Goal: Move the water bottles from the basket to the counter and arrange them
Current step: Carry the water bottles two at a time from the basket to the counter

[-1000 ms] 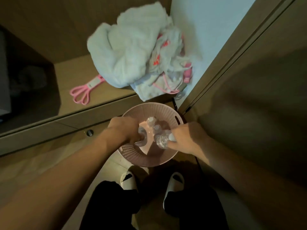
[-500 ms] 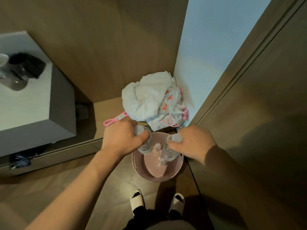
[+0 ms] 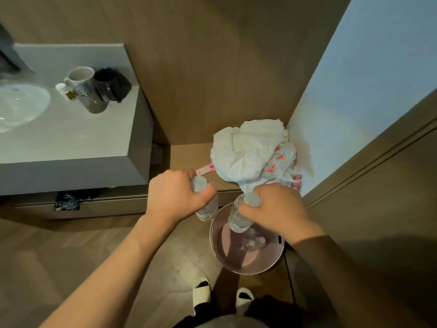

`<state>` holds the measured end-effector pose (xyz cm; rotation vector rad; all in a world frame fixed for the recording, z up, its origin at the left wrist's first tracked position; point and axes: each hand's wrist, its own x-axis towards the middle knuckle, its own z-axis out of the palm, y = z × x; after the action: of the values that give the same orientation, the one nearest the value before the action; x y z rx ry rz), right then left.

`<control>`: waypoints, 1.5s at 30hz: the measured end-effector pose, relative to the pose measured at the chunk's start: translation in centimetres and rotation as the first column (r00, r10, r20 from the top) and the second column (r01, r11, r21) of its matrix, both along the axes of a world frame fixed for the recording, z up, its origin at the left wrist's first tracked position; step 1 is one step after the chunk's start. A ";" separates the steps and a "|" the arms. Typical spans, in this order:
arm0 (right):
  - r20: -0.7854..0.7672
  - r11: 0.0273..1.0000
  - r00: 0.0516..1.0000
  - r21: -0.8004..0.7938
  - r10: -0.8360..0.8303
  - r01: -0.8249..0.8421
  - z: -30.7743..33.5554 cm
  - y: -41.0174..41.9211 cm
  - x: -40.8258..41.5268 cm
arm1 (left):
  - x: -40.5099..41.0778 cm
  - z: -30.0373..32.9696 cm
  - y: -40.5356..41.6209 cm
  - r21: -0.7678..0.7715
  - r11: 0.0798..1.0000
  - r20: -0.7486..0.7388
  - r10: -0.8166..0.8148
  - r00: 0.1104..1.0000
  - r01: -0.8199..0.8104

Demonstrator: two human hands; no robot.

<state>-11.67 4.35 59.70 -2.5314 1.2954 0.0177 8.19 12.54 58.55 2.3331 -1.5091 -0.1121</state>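
Above the basket (image 3: 246,261) we grip a bottle (image 3: 206,208) in our left hand (image 3: 176,197), another (image 3: 238,220) in our right hand (image 3: 274,210), counter (image 3: 78,136) next.

We look down on a crumpled white towel (image 3: 246,150) heaped over a pink-printed cloth (image 3: 281,162) in the corner of a low wooden ledge (image 3: 186,157), a pink strap (image 3: 205,169) poking out from beneath it. To the left, we see a white mug (image 3: 79,75), a dark mug (image 3: 113,82) and a grey cup (image 3: 93,100) clustered beside a white basin (image 3: 19,105). Below, two white slippers (image 3: 201,291) stand on the wooden floor (image 3: 71,252).
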 end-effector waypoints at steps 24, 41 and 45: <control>-0.035 0.514 0.517 -0.070 0.856 -0.855 1.0 20.1 30.4 | 12.9 2.7 32.5 -0.118 0.506 0.156 0.859 0.487 -0.855; 0.052 0.339 0.335 -0.095 0.941 -0.936 3.0 43.6 56.6 | 34.4 4.6 56.8 -0.103 0.269 0.143 0.957 0.253 -0.958; 0.029 0.299 0.297 -0.072 0.954 -0.952 1.7 46.7 63.8 | 41.2 3.8 59.9 -0.074 0.204 0.127 0.973 0.194 -0.976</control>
<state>52.17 51.02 61.41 -2.8720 -0.4783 0.1598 49.35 72.47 62.35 2.8693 0.2801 0.3990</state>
